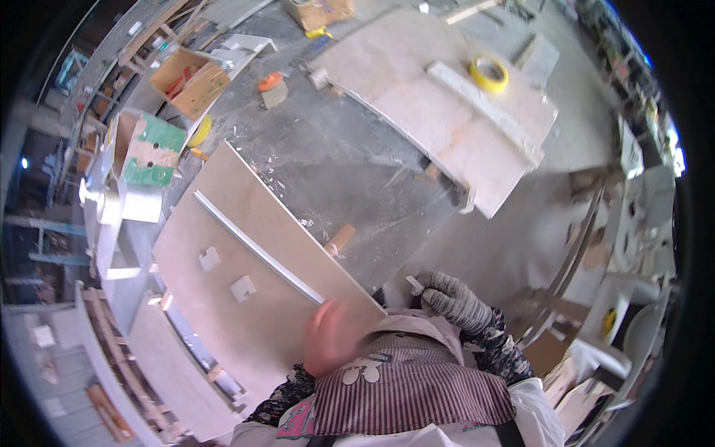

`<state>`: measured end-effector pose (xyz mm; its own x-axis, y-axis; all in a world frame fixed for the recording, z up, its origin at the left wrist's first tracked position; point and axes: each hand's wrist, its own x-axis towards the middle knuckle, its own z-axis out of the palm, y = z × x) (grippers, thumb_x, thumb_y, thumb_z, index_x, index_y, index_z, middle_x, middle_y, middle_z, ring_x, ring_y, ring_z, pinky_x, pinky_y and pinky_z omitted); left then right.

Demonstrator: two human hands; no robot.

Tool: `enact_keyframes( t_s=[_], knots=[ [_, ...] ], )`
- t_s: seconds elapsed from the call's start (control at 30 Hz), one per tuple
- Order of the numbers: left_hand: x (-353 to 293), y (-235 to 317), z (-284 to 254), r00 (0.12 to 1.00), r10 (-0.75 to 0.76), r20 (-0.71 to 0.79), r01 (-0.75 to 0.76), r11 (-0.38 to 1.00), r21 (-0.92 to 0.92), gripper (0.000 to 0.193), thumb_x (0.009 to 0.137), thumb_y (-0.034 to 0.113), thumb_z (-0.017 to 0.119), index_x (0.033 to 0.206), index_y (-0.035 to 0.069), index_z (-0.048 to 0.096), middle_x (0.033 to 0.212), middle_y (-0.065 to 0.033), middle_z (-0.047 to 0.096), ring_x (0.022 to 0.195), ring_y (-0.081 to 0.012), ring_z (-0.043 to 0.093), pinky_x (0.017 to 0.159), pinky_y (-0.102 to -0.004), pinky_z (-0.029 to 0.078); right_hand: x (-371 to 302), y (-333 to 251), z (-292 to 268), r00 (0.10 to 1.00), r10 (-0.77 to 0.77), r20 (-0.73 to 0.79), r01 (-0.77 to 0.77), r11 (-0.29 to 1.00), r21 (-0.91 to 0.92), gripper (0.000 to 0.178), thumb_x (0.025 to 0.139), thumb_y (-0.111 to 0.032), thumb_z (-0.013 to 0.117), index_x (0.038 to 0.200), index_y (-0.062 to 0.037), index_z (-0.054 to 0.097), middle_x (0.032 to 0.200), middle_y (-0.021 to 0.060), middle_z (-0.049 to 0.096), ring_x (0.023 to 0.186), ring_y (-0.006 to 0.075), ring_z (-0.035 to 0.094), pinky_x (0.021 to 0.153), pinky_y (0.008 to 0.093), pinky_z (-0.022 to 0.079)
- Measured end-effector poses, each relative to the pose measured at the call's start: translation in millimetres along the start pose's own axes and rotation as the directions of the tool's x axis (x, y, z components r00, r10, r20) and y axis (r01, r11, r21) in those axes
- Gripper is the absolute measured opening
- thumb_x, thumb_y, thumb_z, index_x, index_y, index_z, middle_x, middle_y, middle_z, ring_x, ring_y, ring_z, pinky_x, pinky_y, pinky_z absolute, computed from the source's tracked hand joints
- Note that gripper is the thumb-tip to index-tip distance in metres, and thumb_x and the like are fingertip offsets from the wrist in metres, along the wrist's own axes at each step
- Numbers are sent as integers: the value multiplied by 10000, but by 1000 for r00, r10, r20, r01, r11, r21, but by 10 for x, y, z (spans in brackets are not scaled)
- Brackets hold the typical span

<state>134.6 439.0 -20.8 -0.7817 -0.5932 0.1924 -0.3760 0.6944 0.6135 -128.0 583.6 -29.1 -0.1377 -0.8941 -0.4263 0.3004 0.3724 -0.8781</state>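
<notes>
My right hand [456, 299], in a grey knitted glove, is closed in front of my body. A small flat pale piece [414, 284] sticks out from its fingers; its kind is unclear. My left hand [325, 339] is bare and smeared by motion, over the near end of a wide beige board [246, 290]. Beside its fingertips ends a long thin white strip [257, 249], which lies lengthwise on the board. I cannot tell whether the hand touches it. Two small white notched pieces, one [209, 258] farther and one [243, 288] nearer, lie left of the strip.
Beyond the dark tabletop [328, 179], another large panel [417, 82] carries a white bar [484, 115] and a yellow tape roll [488, 73]. An orange-handled scraper [272, 89] and a wooden block [340, 239] lie on the tabletop. Boxes, one open [190, 82], stand at left.
</notes>
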Motion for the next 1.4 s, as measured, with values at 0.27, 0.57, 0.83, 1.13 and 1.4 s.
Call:
enact_keyframes(
  t_s=[0.27,0.57,0.83,1.13,1.4],
  knots=[
    [504,-112,37,978,-133,-159,93,967,-237,445,812,59,649,1240,10,536,1279,-207,531,1154,-386,529,965,-455,429,470,-980,-333,977,-203,-63,81,629,-773,241,980,-170,564,1118,26,598,945,158,667,880,266,657,774,362,524],
    [1769,-317,421,775,-413,-479,355,911,-210,462,822,121,643,1247,6,502,1265,-218,515,1206,-388,480,999,-492,381,2558,-2188,-1092,944,-214,252,210,-203,-956,149,980,-217,507,1031,-94,572,809,192,646,808,390,651,677,465,511],
    [2149,-1060,342,463,-486,-741,621,775,-120,408,834,138,633,1219,33,550,1255,-157,529,1221,-347,472,1014,-478,351,4190,-2323,-1542,840,-314,443,494,102,-863,169,940,-132,594,1068,-44,660,1014,107,698,925,254,651,846,364,512],
    [2207,-1051,405,476,-448,-757,724,688,48,401,835,153,648,1225,96,572,1266,-101,536,1206,-299,486,992,-449,357,3940,-2175,-1697,905,-212,368,420,310,-853,148,918,-62,627,1051,-21,675,1004,76,686,926,163,618,865,312,498],
    [2392,-1235,306,308,-524,-794,790,606,-94,281,820,188,660,1088,112,633,1140,-84,556,1111,-300,501,937,-448,381,3605,-2202,-1697,837,-170,521,548,269,-792,162,936,-93,615,1076,-24,656,1000,117,681,961,229,631,889,347,492]
  ],
)
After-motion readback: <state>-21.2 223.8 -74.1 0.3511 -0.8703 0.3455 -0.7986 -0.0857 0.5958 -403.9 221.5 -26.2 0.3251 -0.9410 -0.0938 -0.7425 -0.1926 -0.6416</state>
